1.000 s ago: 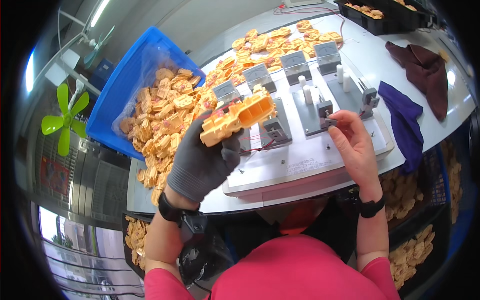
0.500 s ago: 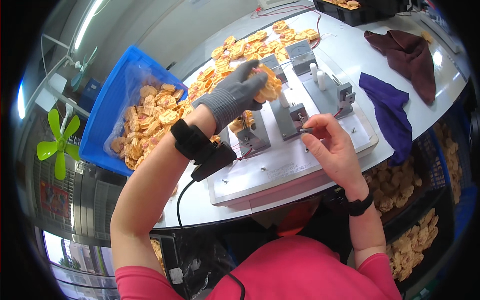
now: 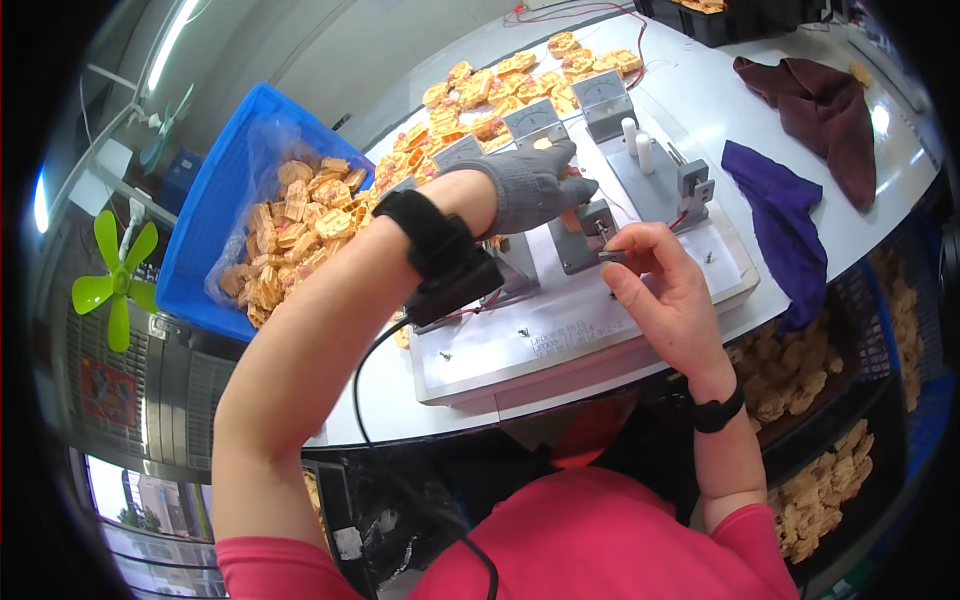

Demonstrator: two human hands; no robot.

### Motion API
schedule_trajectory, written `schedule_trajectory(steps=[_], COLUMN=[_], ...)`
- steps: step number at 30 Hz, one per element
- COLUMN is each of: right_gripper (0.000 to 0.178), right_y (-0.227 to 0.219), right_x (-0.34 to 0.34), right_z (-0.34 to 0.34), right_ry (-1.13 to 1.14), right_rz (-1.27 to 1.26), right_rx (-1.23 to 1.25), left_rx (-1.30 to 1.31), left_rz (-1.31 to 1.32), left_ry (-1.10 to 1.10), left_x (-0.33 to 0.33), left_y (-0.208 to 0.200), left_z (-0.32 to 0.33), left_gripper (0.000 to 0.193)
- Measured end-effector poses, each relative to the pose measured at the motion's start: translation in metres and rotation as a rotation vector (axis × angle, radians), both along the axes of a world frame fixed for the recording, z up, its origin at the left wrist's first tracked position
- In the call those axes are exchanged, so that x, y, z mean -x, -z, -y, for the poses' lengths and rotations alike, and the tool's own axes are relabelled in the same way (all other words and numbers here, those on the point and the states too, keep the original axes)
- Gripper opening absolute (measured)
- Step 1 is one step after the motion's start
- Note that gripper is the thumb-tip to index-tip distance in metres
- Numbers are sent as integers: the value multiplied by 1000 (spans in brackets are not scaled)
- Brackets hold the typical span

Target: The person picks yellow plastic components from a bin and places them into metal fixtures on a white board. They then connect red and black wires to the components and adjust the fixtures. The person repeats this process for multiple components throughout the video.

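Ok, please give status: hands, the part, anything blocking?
Left hand, gloved, over the grey fixture. Right hand bare, pinching its lever. Orange part mostly hidden under the glove. Nothing blocking.

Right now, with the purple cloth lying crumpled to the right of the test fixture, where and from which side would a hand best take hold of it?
Pinch the purple cloth at its raised upper fold, coming from above on the right. It lies loose and bunched on the white table, so a fold offers something to pinch. The right side is open, while the fixture board and the right hand crowd its left.
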State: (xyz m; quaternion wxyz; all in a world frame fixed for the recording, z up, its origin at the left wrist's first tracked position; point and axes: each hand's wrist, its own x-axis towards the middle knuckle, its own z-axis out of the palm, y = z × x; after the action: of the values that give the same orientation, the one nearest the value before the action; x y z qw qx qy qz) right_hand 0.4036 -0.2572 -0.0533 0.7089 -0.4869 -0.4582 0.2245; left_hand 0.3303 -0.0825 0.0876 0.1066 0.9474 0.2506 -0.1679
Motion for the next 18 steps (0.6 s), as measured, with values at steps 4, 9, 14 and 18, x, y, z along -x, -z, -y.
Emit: schedule_trajectory(steps=[4,9,14,18], right_gripper=[26,34,33,25], right_y=[4,6,16,16], right_x=[0,1,4,6], right_z=[-2,-4,-7,-6], right_ry=[-4,114,176,150], right_rz=[-48,49,4,-35], right_rx=[27,9,-57,-39], left_rx=[-15,23,80,74], left_rz=[77,359,701,962], left_ry=[161,-122,-310,-685], left_x=[12,77,171,248], left_y=[-6,-31,-17,15], left_z=[-5,35,74,79], left_gripper=[68,66,56,52])
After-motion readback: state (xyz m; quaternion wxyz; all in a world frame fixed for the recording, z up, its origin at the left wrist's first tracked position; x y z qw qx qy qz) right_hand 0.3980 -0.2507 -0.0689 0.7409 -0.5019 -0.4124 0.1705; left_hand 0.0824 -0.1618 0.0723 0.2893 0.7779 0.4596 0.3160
